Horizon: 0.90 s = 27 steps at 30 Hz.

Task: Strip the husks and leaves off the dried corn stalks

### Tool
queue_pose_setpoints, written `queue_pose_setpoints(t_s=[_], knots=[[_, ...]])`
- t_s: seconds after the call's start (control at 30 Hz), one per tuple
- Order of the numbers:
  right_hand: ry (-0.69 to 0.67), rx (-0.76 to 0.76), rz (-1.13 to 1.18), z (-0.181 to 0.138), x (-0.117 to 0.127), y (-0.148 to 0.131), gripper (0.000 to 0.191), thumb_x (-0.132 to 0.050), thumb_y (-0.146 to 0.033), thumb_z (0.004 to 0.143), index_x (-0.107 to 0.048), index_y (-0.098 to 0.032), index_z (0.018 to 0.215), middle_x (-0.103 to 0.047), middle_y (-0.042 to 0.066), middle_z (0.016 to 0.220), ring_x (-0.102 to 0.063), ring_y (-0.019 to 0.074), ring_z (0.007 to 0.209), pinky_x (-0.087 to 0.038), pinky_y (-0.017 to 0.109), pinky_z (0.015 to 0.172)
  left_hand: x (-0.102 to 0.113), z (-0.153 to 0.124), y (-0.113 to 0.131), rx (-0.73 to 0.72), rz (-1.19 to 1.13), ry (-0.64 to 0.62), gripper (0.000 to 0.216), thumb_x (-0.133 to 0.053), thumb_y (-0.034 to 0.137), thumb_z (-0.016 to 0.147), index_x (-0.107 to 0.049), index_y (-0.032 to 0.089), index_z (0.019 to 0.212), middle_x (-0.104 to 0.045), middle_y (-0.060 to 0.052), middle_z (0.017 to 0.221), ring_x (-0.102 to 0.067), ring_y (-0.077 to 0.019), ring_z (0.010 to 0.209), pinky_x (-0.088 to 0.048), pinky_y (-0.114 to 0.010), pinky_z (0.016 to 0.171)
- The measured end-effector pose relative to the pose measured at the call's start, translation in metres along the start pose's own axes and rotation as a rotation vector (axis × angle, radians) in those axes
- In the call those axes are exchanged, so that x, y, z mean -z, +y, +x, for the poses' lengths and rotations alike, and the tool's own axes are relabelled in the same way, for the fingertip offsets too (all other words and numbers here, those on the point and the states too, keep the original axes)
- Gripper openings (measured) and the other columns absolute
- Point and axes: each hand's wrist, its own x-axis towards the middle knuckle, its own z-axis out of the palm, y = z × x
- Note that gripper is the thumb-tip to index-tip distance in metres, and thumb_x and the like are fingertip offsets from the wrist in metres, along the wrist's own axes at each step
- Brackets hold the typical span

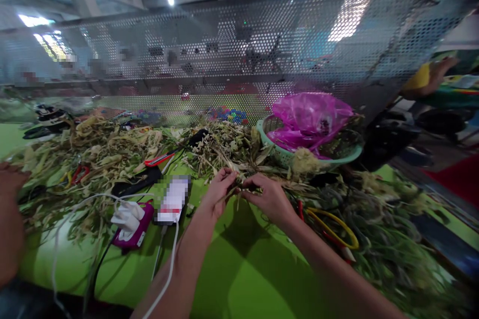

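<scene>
Close together over the middle of the green table (243, 269), both hands have their fingers bent inward. My left hand (220, 190) pinches a thin piece of dried plant stalk (238, 183). Opposite it, my right hand (267, 195) grips the same piece with thumb and fingertips. The fingers partly cover the stalk, so its full shape is hidden. Just beyond them lies a heap of dry plant stalks and leaves (220, 147). A phone (174, 197) with a cable plugged in rests left of my left hand.
A purple power adapter (130, 239) with white plugs stands at left, cables trailing. A red cutter (159, 159) and red-handled pliers (80, 173) lie among leaves. Right are a mint basket (346, 161) with a pink bag (310, 114) and yellow-handled tool (348, 232). Another person's arm (9, 219) is left.
</scene>
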Motion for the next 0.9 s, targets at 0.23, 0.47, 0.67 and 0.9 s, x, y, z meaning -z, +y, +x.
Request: queue_pose_setpoints(t_s=[0.23, 0.47, 0.67, 0.9], knots=[[0.029, 0.142, -0.143, 0.000, 0.001, -0.001, 0.004, -0.063, -0.020, 0.080, -0.065, -0.020, 0.083, -0.064, 0.007, 0.091, -0.059, 0.0214, 0.086, -0.045, 0.032, 0.077, 0.008, 0.010, -0.006, -0.150, 0.105, -0.032, 0.037, -0.076, 0.041, 0.064, -0.053, 0.018, 0.081, -0.053, 0.004, 0.066, -0.049, -0.0076, 0.058, -0.041, -0.020, 0.055], [0.009, 0.140, -0.174, -0.001, -0.002, 0.002, 0.012, -0.055, -0.022, 0.087, -0.065, -0.021, 0.081, -0.063, 0.005, 0.083, -0.057, 0.0198, 0.081, -0.044, 0.031, 0.073, 0.010, 0.012, -0.009, -0.274, 0.309, -0.047, 0.025, -0.066, 0.038, 0.074, -0.056, 0.017, 0.083, -0.057, 0.000, 0.074, -0.053, -0.0116, 0.065, -0.045, -0.024, 0.062], [0.049, 0.117, -0.178, -0.002, -0.002, 0.001, 0.016, -0.053, -0.023, 0.089, -0.065, -0.019, 0.079, -0.063, 0.006, 0.080, -0.057, 0.0198, 0.078, -0.044, 0.031, 0.071, 0.009, 0.010, -0.007, -0.341, 0.414, -0.024, 0.019, -0.064, 0.034, 0.076, -0.057, 0.017, 0.081, -0.058, -0.001, 0.076, -0.053, -0.0127, 0.069, -0.045, -0.025, 0.067], [0.084, 0.166, -0.268, -0.005, -0.003, -0.003, 0.014, -0.054, -0.021, 0.087, -0.068, -0.021, 0.086, -0.066, 0.008, 0.089, -0.058, 0.0220, 0.085, -0.043, 0.035, 0.077, 0.006, 0.007, -0.006, -0.286, 0.297, 0.025, 0.024, -0.068, 0.036, 0.072, -0.055, 0.017, 0.081, -0.057, 0.000, 0.072, -0.053, -0.0117, 0.065, -0.045, -0.023, 0.063]])
